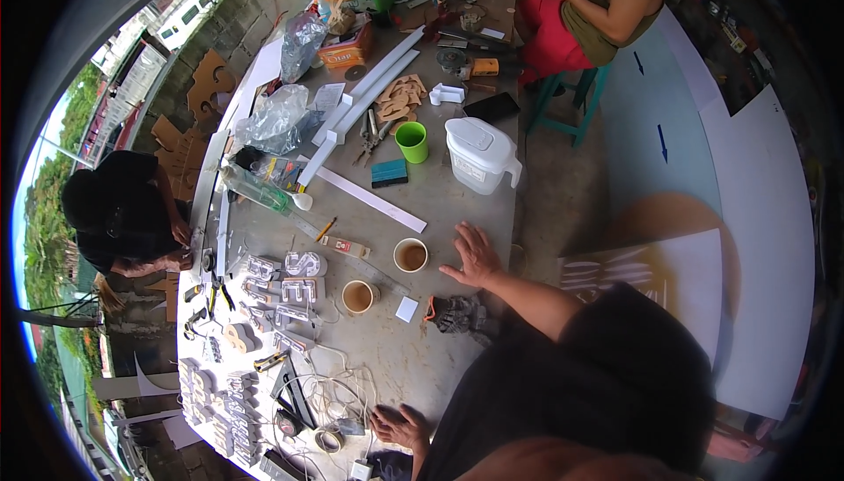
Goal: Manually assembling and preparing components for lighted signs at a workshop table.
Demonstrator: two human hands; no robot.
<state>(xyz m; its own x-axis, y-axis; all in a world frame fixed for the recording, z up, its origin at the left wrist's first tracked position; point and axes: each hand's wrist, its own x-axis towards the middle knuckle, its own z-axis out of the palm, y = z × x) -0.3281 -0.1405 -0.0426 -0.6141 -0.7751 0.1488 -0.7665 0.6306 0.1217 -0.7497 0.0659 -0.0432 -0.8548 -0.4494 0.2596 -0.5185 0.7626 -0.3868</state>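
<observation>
My right hand [475, 255] rests palm down on the grey worktable [457, 340], fingers spread, with nothing in it. Beside its fingertips stands a paper cup [411, 255] with brown liquid inside. A second paper cup [359, 296] sits a little nearer to the left. Below my right forearm lie a dark glove [459, 315] and a small white square piece [407, 309]. My left hand [400, 426] lies on the table at the lower edge, fingers apart, beside tangled white cables [330, 389] and a roll of tape [329, 440].
Rows of cut-out letters [294, 292] cover the left side. A white lidded pitcher [480, 156], a green cup [411, 142] and a long white strip [369, 200] stand or lie farther back. One person [132, 213] leans in at left; another [598, 6] sits at the far right.
</observation>
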